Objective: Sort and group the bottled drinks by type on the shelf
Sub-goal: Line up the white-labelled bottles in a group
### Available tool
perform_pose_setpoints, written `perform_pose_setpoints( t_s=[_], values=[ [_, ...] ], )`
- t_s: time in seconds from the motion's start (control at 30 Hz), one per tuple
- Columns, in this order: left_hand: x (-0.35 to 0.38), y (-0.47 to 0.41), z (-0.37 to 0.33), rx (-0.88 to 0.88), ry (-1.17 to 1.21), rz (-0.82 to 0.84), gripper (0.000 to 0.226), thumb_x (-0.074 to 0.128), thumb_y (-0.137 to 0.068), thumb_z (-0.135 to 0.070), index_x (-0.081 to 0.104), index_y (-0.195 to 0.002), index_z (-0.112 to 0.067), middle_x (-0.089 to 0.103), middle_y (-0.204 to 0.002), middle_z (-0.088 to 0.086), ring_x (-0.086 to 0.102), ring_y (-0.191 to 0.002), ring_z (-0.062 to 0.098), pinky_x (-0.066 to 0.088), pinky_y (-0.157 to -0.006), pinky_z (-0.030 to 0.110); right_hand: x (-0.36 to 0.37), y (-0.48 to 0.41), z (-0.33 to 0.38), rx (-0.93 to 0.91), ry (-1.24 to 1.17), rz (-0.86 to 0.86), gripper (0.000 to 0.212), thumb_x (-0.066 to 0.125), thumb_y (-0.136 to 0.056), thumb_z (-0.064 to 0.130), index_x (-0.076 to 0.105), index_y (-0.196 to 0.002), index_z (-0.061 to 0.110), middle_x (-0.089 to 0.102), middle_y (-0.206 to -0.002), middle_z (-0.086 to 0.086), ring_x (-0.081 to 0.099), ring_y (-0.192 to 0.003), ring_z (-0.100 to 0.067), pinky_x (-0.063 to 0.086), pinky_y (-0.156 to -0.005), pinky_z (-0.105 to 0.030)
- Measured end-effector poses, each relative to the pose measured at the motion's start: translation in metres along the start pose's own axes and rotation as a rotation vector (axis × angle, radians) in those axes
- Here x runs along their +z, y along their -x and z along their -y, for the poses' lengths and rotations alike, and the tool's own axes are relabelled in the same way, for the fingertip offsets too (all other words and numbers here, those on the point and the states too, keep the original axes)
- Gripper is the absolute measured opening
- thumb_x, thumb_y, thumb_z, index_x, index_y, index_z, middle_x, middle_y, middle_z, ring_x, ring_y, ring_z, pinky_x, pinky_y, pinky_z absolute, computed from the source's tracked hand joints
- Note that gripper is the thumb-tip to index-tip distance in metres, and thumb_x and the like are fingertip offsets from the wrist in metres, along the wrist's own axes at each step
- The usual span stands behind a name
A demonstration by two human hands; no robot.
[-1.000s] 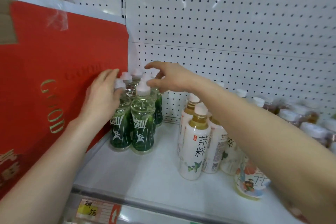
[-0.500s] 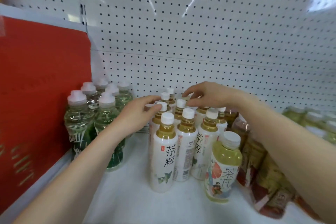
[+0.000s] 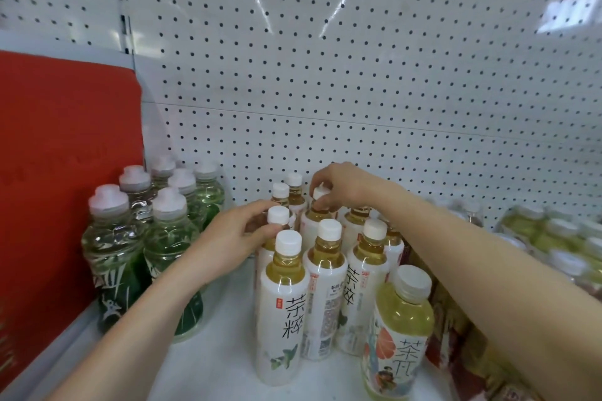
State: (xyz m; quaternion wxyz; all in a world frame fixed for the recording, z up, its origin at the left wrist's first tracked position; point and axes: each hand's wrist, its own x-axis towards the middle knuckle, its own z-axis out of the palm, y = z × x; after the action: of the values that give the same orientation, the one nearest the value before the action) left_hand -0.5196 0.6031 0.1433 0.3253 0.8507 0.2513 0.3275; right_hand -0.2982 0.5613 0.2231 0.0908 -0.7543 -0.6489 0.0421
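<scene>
Now the tea bottles [image 3: 325, 270] stand mid-shelf [image 3: 221, 365], toward its back edge. My left hand [image 3: 234, 238] curls round one cap [image 3: 278, 214]; my right hand [image 3: 342, 187] pinches another. Full, slick, probably heavy: necks should grip best.

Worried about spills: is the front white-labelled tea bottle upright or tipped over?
Upright: the white-labelled plastic tea bottle stands on its base on the white metal shelf, its white cap on and pointing up.

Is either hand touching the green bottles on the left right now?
No, the left hand and the right hand each grip a cap among the white tea bottles, apart from the green bottles.
</scene>
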Motion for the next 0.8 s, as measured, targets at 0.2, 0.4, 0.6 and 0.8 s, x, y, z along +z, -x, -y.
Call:
perform_pose_setpoints(
  t_s=[0.2, 0.4, 0.6, 0.8],
  values=[
    [-0.001, 0.001, -0.003, -0.038, 0.053, 0.033, 0.038, 0.068, -0.085, -0.032, 0.058, -0.116, -0.050, 0.068, -0.115, -0.022, 0.062, -0.108, -0.003, 0.051, -0.098, 0.033, -0.021, 0.018, -0.020, 0.129, 0.244, -0.052, 0.053, 0.070, -0.089, 0.041, 0.051, -0.133, 0.019, 0.061, -0.120, -0.006, 0.059, -0.105, -0.024, 0.049, -0.084, -0.034],
    [0.001, 0.003, -0.003, -0.072, 0.045, 0.044, 0.038, 0.063, -0.090, -0.028, 0.059, -0.125, -0.042, 0.067, -0.117, -0.019, 0.062, -0.110, 0.002, 0.052, -0.097, 0.037, -0.019, 0.029, -0.037, 0.221, 0.170, 0.065, 0.058, 0.067, -0.091, 0.039, 0.050, -0.142, 0.016, 0.063, -0.125, -0.006, 0.055, -0.095, -0.019, 0.044, -0.081, -0.029],
    [0.004, 0.004, -0.002, -0.054, 0.008, 0.027, 0.038, 0.059, -0.093, -0.024, 0.055, -0.127, -0.041, 0.065, -0.119, -0.017, 0.060, -0.112, 0.003, 0.049, -0.094, 0.028, -0.017, 0.045, -0.016, 0.095, 0.134, 0.077, 0.046, 0.068, -0.090, 0.042, 0.058, -0.130, 0.021, 0.063, -0.119, -0.002, 0.062, -0.100, -0.021, 0.051, -0.089, -0.034],
    [0.012, 0.002, -0.005, -0.029, 0.050, 0.056, 0.042, 0.059, -0.094, -0.015, 0.055, -0.120, -0.048, 0.067, -0.113, -0.019, 0.063, -0.106, 0.002, 0.054, -0.091, 0.030, -0.010, 0.054, 0.007, 0.025, 0.061, 0.047, 0.038, 0.070, -0.090, 0.037, 0.060, -0.121, 0.019, 0.069, -0.108, -0.004, 0.069, -0.087, -0.017, 0.055, -0.085, -0.034]
  ],
)
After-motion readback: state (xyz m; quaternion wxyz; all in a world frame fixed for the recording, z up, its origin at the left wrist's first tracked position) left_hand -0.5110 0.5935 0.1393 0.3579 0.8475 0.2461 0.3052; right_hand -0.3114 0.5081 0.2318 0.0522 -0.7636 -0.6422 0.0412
